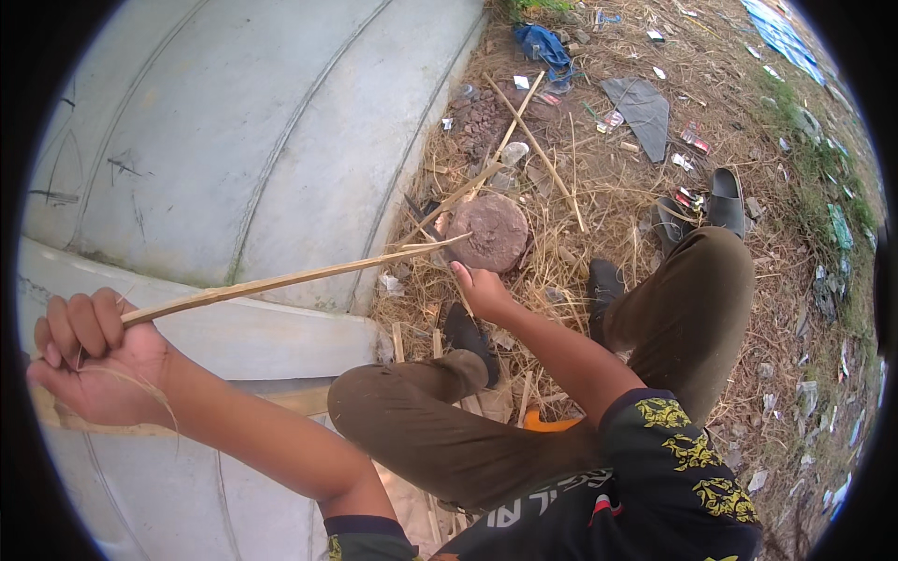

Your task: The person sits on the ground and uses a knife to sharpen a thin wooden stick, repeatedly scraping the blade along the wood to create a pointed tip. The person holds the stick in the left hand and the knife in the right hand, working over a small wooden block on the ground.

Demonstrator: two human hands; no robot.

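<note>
My left hand, at the far left, is closed round one end of a long pale split-wood strip. The strip slants up to the right, and its thin tip reaches the edge of a round reddish-brown chopping block. Beside the block's near left edge, my right hand is closed on a knife. Its dark blade shows in part behind the strip's tip; the handle is hidden in my fingers. Thin shavings hang from my left wrist.
More wood strips lie crossed beyond the block. Pale sheeting with seams spans the left. Dark sandals, a grey cloth piece and a blue bag rest on straw-strewn ground. Something orange lies by my bent legs.
</note>
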